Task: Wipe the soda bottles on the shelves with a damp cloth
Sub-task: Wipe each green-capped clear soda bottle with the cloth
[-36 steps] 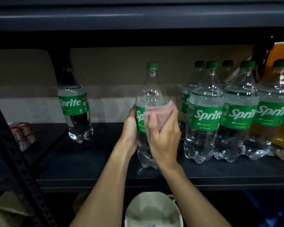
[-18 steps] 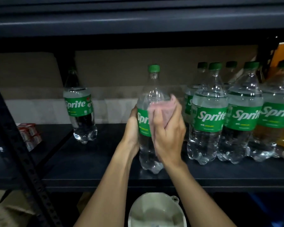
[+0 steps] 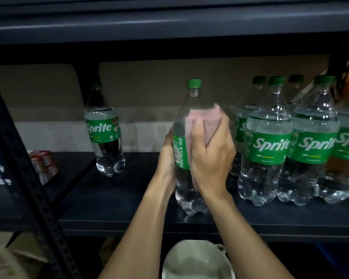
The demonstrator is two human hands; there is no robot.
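A clear Sprite bottle (image 3: 186, 190) with a green cap stands near the front of the dark shelf (image 3: 113, 204). My left hand (image 3: 167, 158) grips its left side at the label. My right hand (image 3: 212, 158) wraps round its front and presses a pink cloth (image 3: 204, 117) against the bottle's shoulder. A lone Sprite bottle (image 3: 104, 133) stands at the back left. A group of several Sprite bottles (image 3: 268, 150) is packed together on the right, just beside my right hand.
A white bowl (image 3: 195, 262) sits below the shelf edge between my forearms. Small red-and-white packs (image 3: 42, 164) lie on the adjoining left shelf. A perforated metal upright (image 3: 26, 178) slants across the left. An orange-liquid bottle (image 3: 345, 170) stands at the far right.
My right hand with the pink cloth has slid up the bottle from the label to its shoulder. The bottle has turned, so the label's side text now faces me.
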